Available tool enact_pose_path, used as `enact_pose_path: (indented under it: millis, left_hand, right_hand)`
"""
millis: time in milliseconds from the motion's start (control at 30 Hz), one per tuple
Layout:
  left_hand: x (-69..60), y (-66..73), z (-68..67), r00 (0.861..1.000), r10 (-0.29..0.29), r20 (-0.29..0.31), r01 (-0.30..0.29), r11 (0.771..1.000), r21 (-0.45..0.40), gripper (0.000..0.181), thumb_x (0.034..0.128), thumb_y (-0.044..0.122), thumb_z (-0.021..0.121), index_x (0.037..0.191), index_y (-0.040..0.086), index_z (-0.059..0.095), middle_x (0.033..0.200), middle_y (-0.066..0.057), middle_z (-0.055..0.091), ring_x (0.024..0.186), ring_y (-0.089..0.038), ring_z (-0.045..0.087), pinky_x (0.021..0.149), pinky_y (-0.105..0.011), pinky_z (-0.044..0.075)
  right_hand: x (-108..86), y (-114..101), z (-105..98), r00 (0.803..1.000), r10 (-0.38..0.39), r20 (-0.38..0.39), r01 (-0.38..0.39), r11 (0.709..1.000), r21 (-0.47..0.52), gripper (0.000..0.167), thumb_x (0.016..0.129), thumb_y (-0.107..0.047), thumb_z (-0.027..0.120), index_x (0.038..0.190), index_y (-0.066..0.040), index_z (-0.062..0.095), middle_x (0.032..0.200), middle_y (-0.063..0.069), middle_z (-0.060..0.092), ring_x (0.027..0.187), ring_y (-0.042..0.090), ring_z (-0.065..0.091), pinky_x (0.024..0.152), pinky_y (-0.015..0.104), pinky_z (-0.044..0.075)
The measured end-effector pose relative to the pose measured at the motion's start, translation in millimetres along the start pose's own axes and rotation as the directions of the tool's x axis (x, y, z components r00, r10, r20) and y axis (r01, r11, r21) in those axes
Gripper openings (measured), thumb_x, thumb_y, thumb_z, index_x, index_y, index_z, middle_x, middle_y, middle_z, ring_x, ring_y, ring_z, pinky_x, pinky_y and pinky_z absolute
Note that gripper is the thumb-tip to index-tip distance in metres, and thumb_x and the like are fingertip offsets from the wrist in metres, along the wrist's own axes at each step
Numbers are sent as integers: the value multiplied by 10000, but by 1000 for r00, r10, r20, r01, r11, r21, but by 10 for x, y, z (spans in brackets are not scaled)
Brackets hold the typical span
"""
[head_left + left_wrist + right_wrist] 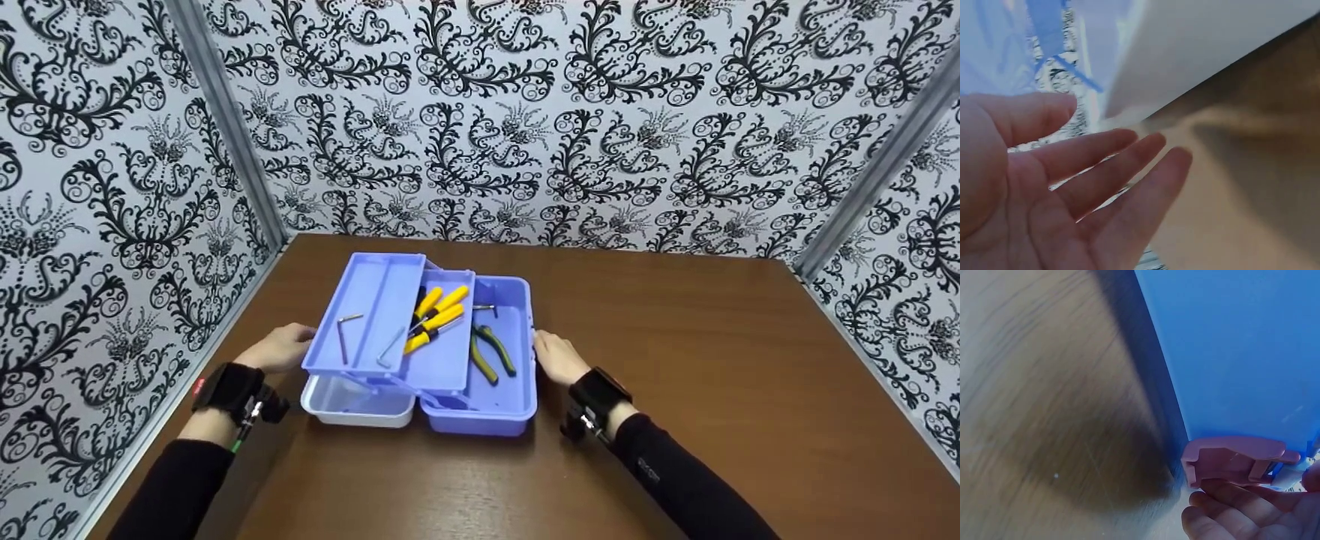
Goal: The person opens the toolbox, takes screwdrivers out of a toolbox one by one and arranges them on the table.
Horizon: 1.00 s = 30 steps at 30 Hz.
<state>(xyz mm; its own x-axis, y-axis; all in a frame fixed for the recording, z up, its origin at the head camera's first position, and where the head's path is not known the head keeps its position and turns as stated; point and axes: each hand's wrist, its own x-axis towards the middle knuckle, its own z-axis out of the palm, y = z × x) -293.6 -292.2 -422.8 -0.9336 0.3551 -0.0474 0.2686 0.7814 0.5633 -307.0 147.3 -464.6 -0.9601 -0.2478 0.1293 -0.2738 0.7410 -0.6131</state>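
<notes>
A lilac toolbox (pixel 480 426) stands unfolded, its stepped trays raised to the left over a pale lid (pixel 360 420). My left hand (pixel 277 349) is at its left side, fingertips hidden by the upper tray in the head view; in the left wrist view that hand (pixel 1089 185) has its fingers extended near a pale panel (pixel 1196 50). On the right side lies my right hand (pixel 561 358). The right wrist view shows this hand (pixel 1247 514) with slightly bent fingers touching a pink latch (pixel 1235 445) on the box wall (pixel 1230 354).
Yellow-handled screwdrivers (pixel 448 300) lie in the middle tray, and L-shaped keys (pixel 342 339) in the upper one. Green-handled pliers (pixel 484 366) rest in the bottom compartment. The brown table (pixel 675 360) is bordered by patterned walls (pixel 525 135) at the back and both sides.
</notes>
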Motion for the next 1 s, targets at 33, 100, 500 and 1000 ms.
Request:
enact_pose_path:
  millis: [33,100,500,1000]
  left_hand:
    - [-19,19,-20,999,2,-40,-2,1000,17,407,1003,211,471,1210,-96,639,1166,-287,678,1105,-454,633,983,-570,526]
    - [-60,49,-68,994,-18,-105,18,1000,5,425,1035,211,439,1278,-106,586,1086,-295,690,972,-437,671,893,-549,563]
    - [-300,579,-57,917,-34,-398,7,998,-69,423,967,182,614,1270,-112,589,1195,-301,656,978,-412,707,881,-507,599]
    - [-446,670,145,892,-33,-451,-1,997,-73,391,839,-104,601,1228,-145,602,1084,-329,682,939,-427,717,772,-420,634]
  right_hand:
    - [-3,-3,0,1000,-3,0,3,1000,-3,327,1057,-133,335,955,21,605,903,174,647,975,404,647,883,544,533]
    - [-7,-6,0,1000,-15,-2,15,1000,-10,316,1053,-120,342,954,27,603,904,183,647,976,416,645,885,552,531]
    - [-7,-10,-22,1000,-26,-3,26,999,-24,306,1047,-124,365,919,25,600,850,165,628,923,397,645,855,561,526]
    - [2,-11,-35,999,-26,20,26,999,-31,312,1049,-127,359,954,36,607,897,188,646,977,427,647,889,574,521]
